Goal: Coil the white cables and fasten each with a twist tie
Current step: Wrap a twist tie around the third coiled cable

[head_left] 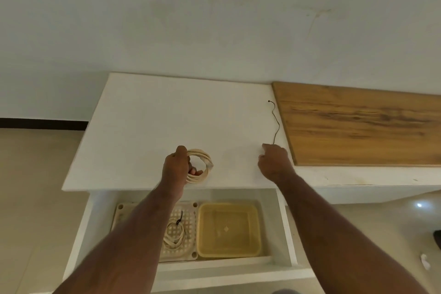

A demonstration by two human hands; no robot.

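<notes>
One twist tie (275, 122) lengthwise toward wall

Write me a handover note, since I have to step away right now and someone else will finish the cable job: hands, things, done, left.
Left hand grips a coiled white cable on the white tabletop.
Right hand pinches the near end of a dark twist tie lying on the tabletop.
Done: one tied coil lies in the perforated tray in the open drawer, beside an empty yellow bin.
Left: wrap the tie round the held coil, then put it away.
</notes>
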